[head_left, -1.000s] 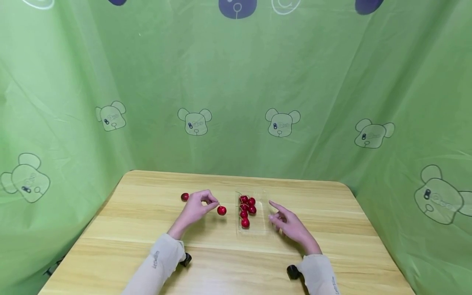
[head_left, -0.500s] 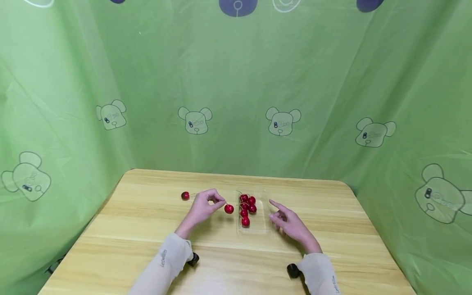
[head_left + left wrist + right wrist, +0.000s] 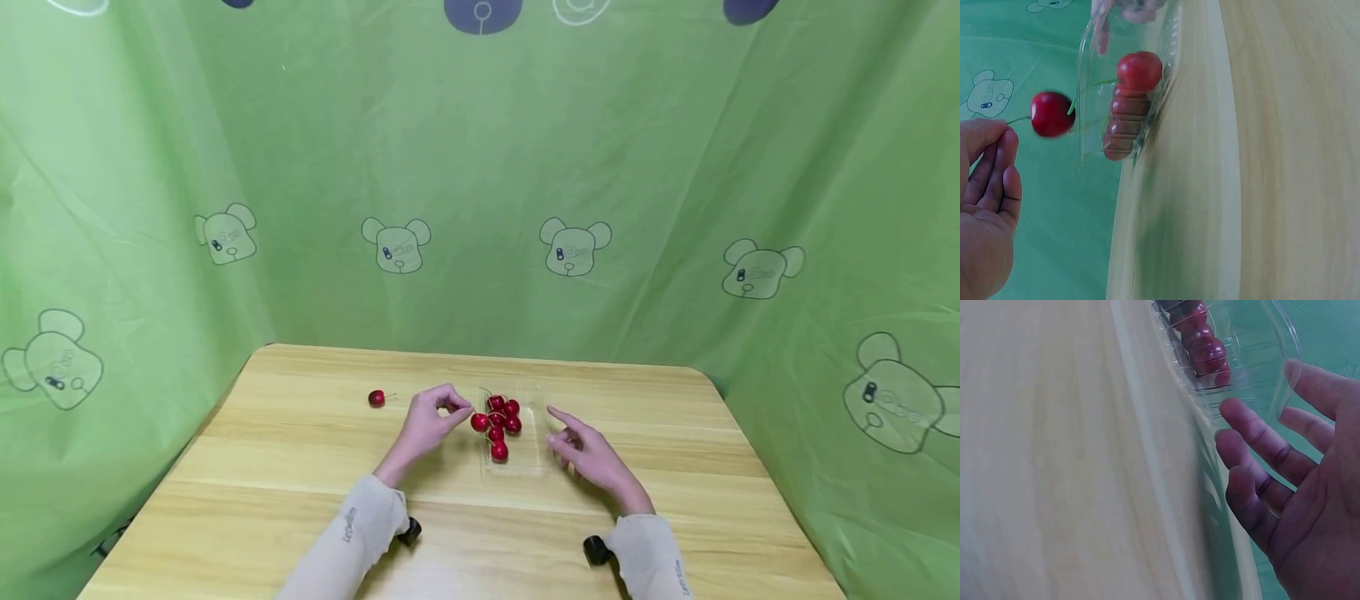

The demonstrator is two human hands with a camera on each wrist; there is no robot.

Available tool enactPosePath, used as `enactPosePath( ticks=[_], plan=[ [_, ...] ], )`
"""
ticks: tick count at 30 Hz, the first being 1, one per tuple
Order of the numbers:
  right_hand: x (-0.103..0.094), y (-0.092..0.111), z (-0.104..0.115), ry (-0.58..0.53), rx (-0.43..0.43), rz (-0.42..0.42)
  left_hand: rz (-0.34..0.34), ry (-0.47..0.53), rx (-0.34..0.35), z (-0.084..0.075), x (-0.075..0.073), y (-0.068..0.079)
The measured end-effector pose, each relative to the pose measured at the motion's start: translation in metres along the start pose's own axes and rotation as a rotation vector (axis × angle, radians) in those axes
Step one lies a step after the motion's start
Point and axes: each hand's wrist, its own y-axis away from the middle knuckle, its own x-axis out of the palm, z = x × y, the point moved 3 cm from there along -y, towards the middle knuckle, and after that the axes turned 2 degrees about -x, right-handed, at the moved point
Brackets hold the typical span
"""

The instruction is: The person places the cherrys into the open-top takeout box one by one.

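Note:
My left hand (image 3: pixel 431 421) pinches a red cherry (image 3: pixel 1052 114) by its thin stem between thumb and finger. The cherry hangs at the left rim of a clear plastic box (image 3: pixel 531 467), apart from the table. Several red cherries (image 3: pixel 498 452) with stems lie inside the box, along its left side. My right hand (image 3: pixel 592 458) is beside the box's right wall, its fingers spread and loosely bent. In the right wrist view a fingertip (image 3: pixel 1293 370) overlaps the clear rim; whether it presses there, I cannot tell.
One loose cherry (image 3: pixel 377 398) with a stem lies on the wooden table (image 3: pixel 300 467), left of the left hand. Green curtains (image 3: pixel 480 150) with bear prints hang behind and at both sides of the table.
The left hand has carried the cherry rightward, from over the table to the box's left rim. The loose cherry at left has come fully into view. The right hand stays in place.

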Motion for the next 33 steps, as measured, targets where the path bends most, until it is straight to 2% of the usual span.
enactPosePath(
  ticks=[11,18,23,33],
  plan=[
    [-0.001,0.000,0.002,0.003,-0.004,0.000,0.026,0.017,-0.014,0.000,0.016,-0.002],
    [0.000,0.001,0.002,-0.008,-0.024,0.009,0.047,0.031,0.005,-0.001,0.030,-0.006],
    [0.000,0.000,0.000,-0.005,-0.001,0.000,0.059,0.021,0.016,-0.001,0.041,-0.011],
    [0.000,-0.001,0.001,0.012,0.002,-0.001,0.088,-0.014,-0.037,-0.007,0.056,-0.015]
  ],
)
